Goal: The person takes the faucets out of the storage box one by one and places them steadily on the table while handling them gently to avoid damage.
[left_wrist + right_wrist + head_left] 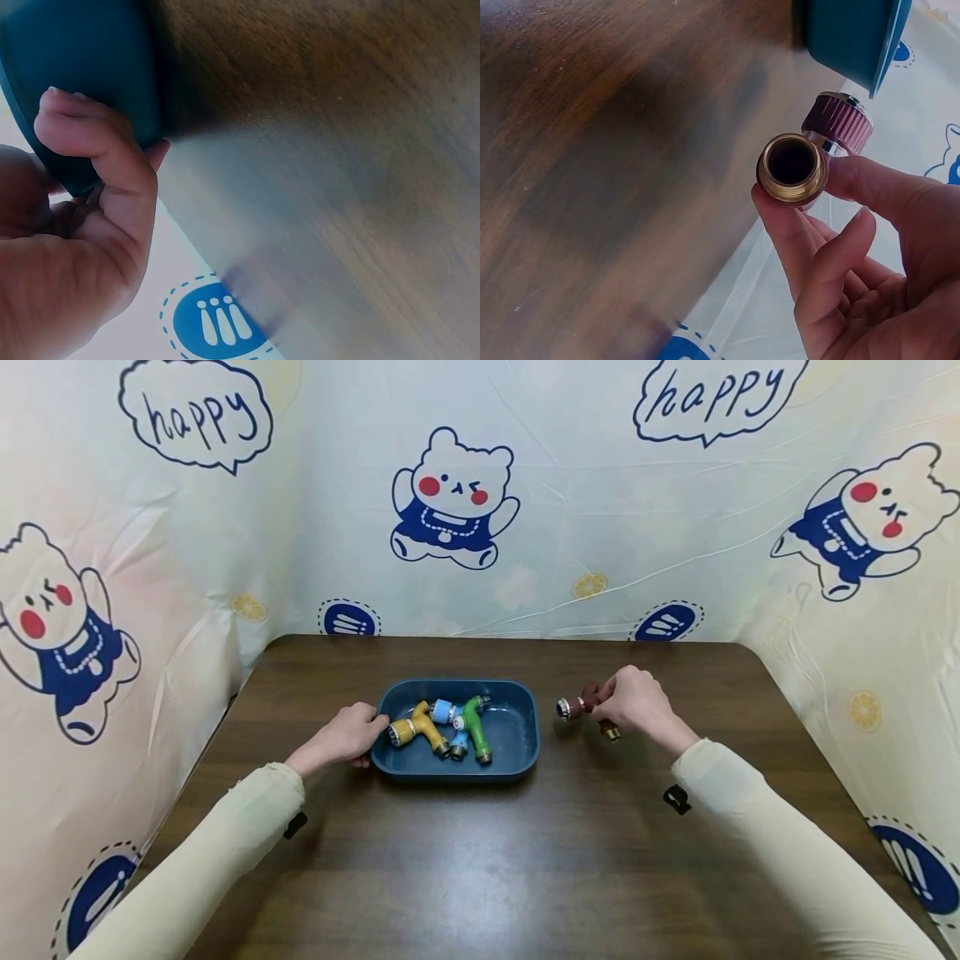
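My left hand (345,735) grips the left end of a blue plastic tray (517,739), thumb at the rim and fingers bent against the outer wall (82,52). Inside lie a yellow tap (423,723), a green tap (474,727) and a light blue tap (446,711), partly hidden under the green one. To the right of the tray, my right hand (637,702) pinches a dark red tap (591,695) between thumb and fingers. Its ribbed collar (838,124) points toward the tray, and its open brass threaded end (791,196) faces the right wrist camera.
The tray stands on a brown wooden table (465,860), toward its far side. A pale printed cloth (562,485) with bears and lettering hangs behind the table and along both sides. Black straps (677,799) show under both sleeves.
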`<state>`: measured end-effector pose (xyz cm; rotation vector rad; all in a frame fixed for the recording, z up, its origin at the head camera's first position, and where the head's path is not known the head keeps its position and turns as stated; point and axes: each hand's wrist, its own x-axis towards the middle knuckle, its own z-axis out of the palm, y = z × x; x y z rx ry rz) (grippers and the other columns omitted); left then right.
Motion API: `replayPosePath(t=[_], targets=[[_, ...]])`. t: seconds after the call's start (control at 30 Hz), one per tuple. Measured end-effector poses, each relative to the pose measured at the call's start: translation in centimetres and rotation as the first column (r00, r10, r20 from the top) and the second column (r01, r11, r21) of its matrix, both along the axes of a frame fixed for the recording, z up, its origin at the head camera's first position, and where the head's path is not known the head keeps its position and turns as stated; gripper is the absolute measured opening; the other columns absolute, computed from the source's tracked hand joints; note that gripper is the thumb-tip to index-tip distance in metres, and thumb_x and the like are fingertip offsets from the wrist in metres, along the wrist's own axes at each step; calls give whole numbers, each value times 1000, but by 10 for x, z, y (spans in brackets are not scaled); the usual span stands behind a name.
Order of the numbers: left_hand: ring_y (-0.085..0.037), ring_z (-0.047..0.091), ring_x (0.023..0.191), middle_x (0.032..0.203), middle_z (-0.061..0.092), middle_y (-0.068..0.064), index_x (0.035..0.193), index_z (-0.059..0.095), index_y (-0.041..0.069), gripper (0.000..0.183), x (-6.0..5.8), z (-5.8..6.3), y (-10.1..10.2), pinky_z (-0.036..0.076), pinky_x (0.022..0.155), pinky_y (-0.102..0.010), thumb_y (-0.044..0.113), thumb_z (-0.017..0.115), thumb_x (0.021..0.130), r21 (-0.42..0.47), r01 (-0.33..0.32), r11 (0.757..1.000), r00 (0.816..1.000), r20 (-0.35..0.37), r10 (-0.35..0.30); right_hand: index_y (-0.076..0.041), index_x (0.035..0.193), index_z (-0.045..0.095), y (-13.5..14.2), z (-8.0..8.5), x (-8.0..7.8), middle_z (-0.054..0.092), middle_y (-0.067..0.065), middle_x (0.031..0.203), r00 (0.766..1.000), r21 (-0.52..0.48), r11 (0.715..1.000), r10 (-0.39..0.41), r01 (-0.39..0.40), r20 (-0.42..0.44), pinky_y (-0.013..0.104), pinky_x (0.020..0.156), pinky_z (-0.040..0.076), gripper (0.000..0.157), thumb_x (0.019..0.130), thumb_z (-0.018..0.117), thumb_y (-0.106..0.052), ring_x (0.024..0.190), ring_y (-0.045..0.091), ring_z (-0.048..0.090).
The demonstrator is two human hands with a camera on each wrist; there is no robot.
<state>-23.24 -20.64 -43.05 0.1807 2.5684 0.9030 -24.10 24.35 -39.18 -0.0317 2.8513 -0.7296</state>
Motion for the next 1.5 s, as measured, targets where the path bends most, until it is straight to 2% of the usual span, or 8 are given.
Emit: replayPosePath(t=[0.37,0.83,1.33,1.5], targets=[[-16,63,48,61,61,-10,91,61,-3,36,4,-1,1,57,48,-32,19,40,110,5,-15,1000,1000,-14,15,-5,84,79,4,-6,-3,72,5,76,1000,12,1000,-24,24,7,33,58,53,14,84,83,-18,70,21,66],[-16,64,49,66,63,-11,93,61,-4,35,3,-2,1,57,48,-31,18,41,110,4,-13,1000,1000,-24,13,-5,83,78,9,-11,-10,71,6,74,999,11,999,-49,49,20,33,54,52,13,84,82,-18,66,21,64],[-16,63,48,67,63,-11,93,61,-4,34,4,-2,1,56,48,-30,18,41,110,-5,-23,1000,999,-30,23,-5,86,78,11,-20,-14,72,7,78,997,1,997,-72,72,1,33,55,51,16,83,83,-19,71,24,65],[-16,63,49,68,63,-11,93,61,-3,34,6,-1,2,56,48,-31,18,41,111,-4,-25,1000,999,-34,25,-4,86,78,11,-21,-15,71,7,77,996,-8,996,-84,84,11,32,53,51,16,83,83,-19,66,21,64]])
